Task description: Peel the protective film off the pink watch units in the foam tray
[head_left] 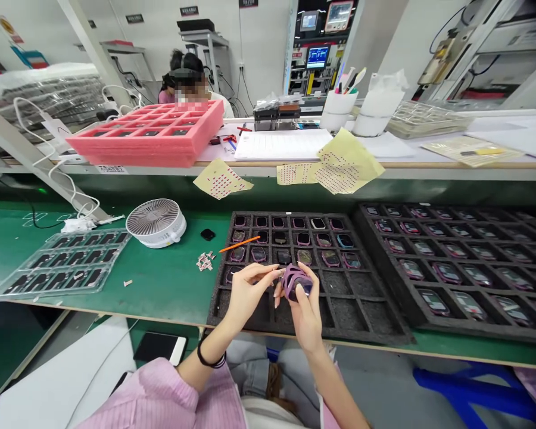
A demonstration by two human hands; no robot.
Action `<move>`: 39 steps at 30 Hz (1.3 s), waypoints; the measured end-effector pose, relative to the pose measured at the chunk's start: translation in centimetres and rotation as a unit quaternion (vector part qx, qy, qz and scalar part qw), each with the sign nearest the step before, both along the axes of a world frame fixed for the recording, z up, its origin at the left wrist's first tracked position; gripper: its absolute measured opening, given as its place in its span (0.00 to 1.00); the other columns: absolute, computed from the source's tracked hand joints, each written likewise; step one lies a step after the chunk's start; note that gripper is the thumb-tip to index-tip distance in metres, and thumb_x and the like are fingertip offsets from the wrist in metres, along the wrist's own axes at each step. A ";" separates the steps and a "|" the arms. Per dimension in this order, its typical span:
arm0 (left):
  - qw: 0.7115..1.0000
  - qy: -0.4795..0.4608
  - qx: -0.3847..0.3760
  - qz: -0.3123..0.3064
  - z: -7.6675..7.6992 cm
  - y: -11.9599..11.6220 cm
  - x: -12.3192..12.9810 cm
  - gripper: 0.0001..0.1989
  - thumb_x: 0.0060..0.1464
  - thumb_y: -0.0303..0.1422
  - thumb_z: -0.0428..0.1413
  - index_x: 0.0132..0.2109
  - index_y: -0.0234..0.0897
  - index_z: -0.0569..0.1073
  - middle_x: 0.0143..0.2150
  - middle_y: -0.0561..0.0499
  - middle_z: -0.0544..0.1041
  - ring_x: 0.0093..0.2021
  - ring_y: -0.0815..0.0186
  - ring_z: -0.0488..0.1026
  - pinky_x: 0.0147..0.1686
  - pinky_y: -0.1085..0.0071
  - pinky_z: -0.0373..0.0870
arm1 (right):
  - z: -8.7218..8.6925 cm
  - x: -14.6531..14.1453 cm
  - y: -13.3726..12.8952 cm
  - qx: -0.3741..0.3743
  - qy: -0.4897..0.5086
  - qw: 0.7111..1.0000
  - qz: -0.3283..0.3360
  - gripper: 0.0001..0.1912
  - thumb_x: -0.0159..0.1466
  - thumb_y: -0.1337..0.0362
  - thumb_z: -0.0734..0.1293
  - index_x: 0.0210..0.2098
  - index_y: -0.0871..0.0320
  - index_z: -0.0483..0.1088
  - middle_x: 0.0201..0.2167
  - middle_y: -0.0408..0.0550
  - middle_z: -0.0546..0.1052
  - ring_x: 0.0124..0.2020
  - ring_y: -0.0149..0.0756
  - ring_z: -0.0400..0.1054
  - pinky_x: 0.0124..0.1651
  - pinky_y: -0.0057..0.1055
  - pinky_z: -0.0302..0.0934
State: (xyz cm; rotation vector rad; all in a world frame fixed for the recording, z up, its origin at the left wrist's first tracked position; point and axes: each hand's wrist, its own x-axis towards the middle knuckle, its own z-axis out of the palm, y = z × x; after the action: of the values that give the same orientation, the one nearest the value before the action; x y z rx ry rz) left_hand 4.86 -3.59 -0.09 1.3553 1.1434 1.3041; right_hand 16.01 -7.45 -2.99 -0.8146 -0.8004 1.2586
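My right hand (307, 313) is wrapped round a purple smartwatch case (291, 280) with a dark, glossy face. Close against its left edge, my left hand (249, 289) has thumb and index finger pinched together. Whatever lies between those fingertips is too small to make out. Both hands are above the front part of a black foam tray (346, 325), whose back rows hold several similar watch cases (303, 239). An orange stick (239, 244) lies across the tray's left edge. Beside it is a little pile of small pale pieces (205, 261).
To the right stands a second black foam tray (384, 301) full of watch cases. A round white fan (156, 222), a dark square part (208, 235) and a clear plastic tray (58, 286) are at left. Pink foam (138, 152) rests on the shelf, with people beyond.
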 end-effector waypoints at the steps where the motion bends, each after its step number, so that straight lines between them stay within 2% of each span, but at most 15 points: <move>1: 1.000 -0.002 0.000 -0.004 0.0 0.0 0.2 0.11 0.48 0.37 0.62 0.36 0.34 0.81 0.31 0.48 0.78 0.26 0.69 0.73 0.28 0.74 0.73 | 0.0 0.1 -0.1 0.000 -0.002 1.000 0.000 0.23 0.64 0.52 0.61 0.57 0.50 0.55 0.37 0.47 0.73 0.36 0.39 0.70 0.34 0.36 0.65; 7: 1.000 -0.013 0.010 0.000 0.0 -0.3 0.7 0.11 0.49 0.38 0.62 0.35 0.35 0.81 0.26 0.51 0.72 0.24 0.72 0.69 0.20 0.77 0.68 | -1.0 0.1 -0.3 -0.005 -0.073 0.997 -0.037 0.23 0.64 0.53 0.62 0.56 0.50 0.59 0.53 0.49 0.68 0.53 0.41 0.64 0.52 0.39 0.61; 11: 0.994 -0.088 -0.049 -0.040 -0.7 -0.8 0.7 0.15 0.50 0.42 0.60 0.36 0.34 0.81 0.30 0.51 0.68 0.20 0.75 0.64 0.14 0.78 0.63 | -2.3 -0.3 -0.3 -0.005 -0.096 0.993 -0.067 0.25 0.63 0.51 0.63 0.57 0.51 0.60 0.57 0.51 0.67 0.58 0.44 0.60 0.58 0.43 0.56; 14: 0.975 -0.171 -0.127 -0.067 -1.6 -1.0 0.7 0.19 0.49 0.45 0.60 0.38 0.33 0.80 0.40 0.47 0.71 0.20 0.78 0.60 0.13 0.79 0.59 | -3.2 -0.7 -0.2 0.007 -0.083 0.994 -0.064 0.25 0.62 0.50 0.64 0.56 0.50 0.62 0.56 0.52 0.68 0.57 0.46 0.62 0.55 0.43 0.59; 16: 0.952 -0.241 -0.179 -0.062 -2.2 -1.3 0.6 0.21 0.46 0.45 0.63 0.44 0.37 0.79 0.48 0.45 0.72 0.21 0.80 0.58 0.15 0.81 0.58 | -3.7 -1.1 -0.3 0.016 -0.078 0.995 -0.056 0.25 0.61 0.49 0.64 0.56 0.50 0.63 0.56 0.52 0.69 0.57 0.47 0.63 0.54 0.44 0.60; 18: 0.919 -0.315 -0.227 -0.067 -2.6 -1.7 0.5 0.26 0.43 0.44 0.65 0.51 0.44 0.74 0.52 0.47 0.73 0.23 0.80 0.62 0.23 0.81 0.63 | -4.1 -1.4 -0.5 0.017 -0.074 0.996 -0.052 0.25 0.61 0.49 0.65 0.55 0.50 0.64 0.55 0.53 0.70 0.57 0.49 0.63 0.55 0.45 0.60; 21: 0.869 -0.387 -0.277 -0.136 -2.6 -2.3 0.1 0.31 0.41 0.43 0.66 0.55 0.48 0.71 0.49 0.49 0.75 0.34 0.72 0.72 0.37 0.75 0.67 | -4.7 -1.9 -1.1 0.004 -0.072 0.996 -0.058 0.25 0.59 0.49 0.66 0.54 0.48 0.66 0.55 0.53 0.71 0.57 0.51 0.63 0.53 0.47 0.61; 24: 0.831 -0.409 -0.297 -0.230 -2.3 -2.5 -0.5 0.32 0.41 0.42 0.65 0.56 0.44 0.70 0.45 0.46 0.77 0.42 0.63 0.74 0.43 0.70 0.66 | -5.2 -2.4 -1.7 -0.008 -0.059 0.997 -0.042 0.24 0.60 0.49 0.65 0.54 0.47 0.67 0.53 0.53 0.72 0.54 0.52 0.66 0.49 0.46 0.64; 26: 0.817 -0.420 -0.296 -0.261 -2.5 -2.5 -0.8 0.34 0.40 0.40 0.66 0.56 0.41 0.70 0.38 0.46 0.78 0.39 0.63 0.75 0.41 0.71 0.66 | -5.5 -2.5 -2.0 -0.017 -0.032 0.999 -0.019 0.23 0.61 0.49 0.64 0.54 0.47 0.67 0.52 0.53 0.73 0.53 0.52 0.67 0.48 0.46 0.65; 28: 0.812 -0.442 -0.284 -0.255 -3.2 -2.5 -0.9 0.34 0.39 0.38 0.67 0.55 0.39 0.71 0.25 0.52 0.76 0.28 0.68 0.74 0.32 0.76 0.66 | -5.5 -2.3 -2.2 -0.026 -0.009 1.000 0.001 0.22 0.61 0.48 0.64 0.53 0.46 0.67 0.51 0.52 0.73 0.51 0.52 0.68 0.46 0.46 0.66; 31: 0.822 -0.454 -0.257 -0.227 -4.2 -2.7 -0.9 0.32 0.42 0.37 0.65 0.56 0.37 0.71 0.11 0.60 0.64 0.14 0.74 0.63 0.20 0.80 0.57 | -4.7 -1.9 -2.3 -0.031 0.010 0.999 0.029 0.21 0.59 0.48 0.66 0.50 0.45 0.69 0.47 0.52 0.75 0.48 0.50 0.70 0.41 0.43 0.67; 34: 0.856 -0.395 -0.242 -0.230 -4.1 -2.8 -1.4 0.32 0.46 0.40 0.63 0.58 0.36 0.68 0.12 0.60 0.64 0.13 0.75 0.62 0.19 0.80 0.59 | -3.1 -2.0 -2.3 -0.054 0.036 0.997 0.030 0.19 0.60 0.50 0.66 0.50 0.44 0.68 0.48 0.50 0.74 0.47 0.46 0.69 0.41 0.41 0.67; 36: 0.894 -0.307 -0.226 -0.237 -3.3 -2.5 -2.7 0.31 0.48 0.42 0.61 0.58 0.36 0.68 0.19 0.57 0.71 0.17 0.73 0.67 0.24 0.77 0.66 | -1.9 -2.1 -2.2 -0.072 0.050 0.995 0.035 0.19 0.61 0.52 0.66 0.51 0.45 0.68 0.47 0.50 0.72 0.43 0.43 0.69 0.39 0.40 0.67; 37: 0.924 -0.244 -0.199 -0.218 -2.9 -2.2 -3.6 0.30 0.48 0.41 0.62 0.57 0.37 0.69 0.27 0.52 0.76 0.22 0.72 0.71 0.29 0.74 0.69 | -1.4 -2.2 -2.1 -0.076 0.055 0.995 0.046 0.19 0.61 0.53 0.65 0.52 0.45 0.67 0.47 0.50 0.72 0.39 0.41 0.70 0.37 0.40 0.67; 39: 0.987 -0.077 -0.110 -0.089 -2.2 -1.3 -6.2 0.21 0.51 0.38 0.60 0.51 0.35 0.73 0.41 0.45 0.78 0.37 0.66 0.75 0.41 0.69 0.71 | -0.5 -2.1 -1.8 -0.073 0.061 0.993 0.070 0.20 0.63 0.55 0.64 0.54 0.46 0.65 0.46 0.51 0.71 0.32 0.37 0.68 0.31 0.38 0.65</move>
State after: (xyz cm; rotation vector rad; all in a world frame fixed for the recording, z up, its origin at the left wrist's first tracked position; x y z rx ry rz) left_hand -1.29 -4.89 -2.28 1.1461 1.0044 1.0982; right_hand 13.88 -9.27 -3.52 -0.8005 -0.6833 1.4915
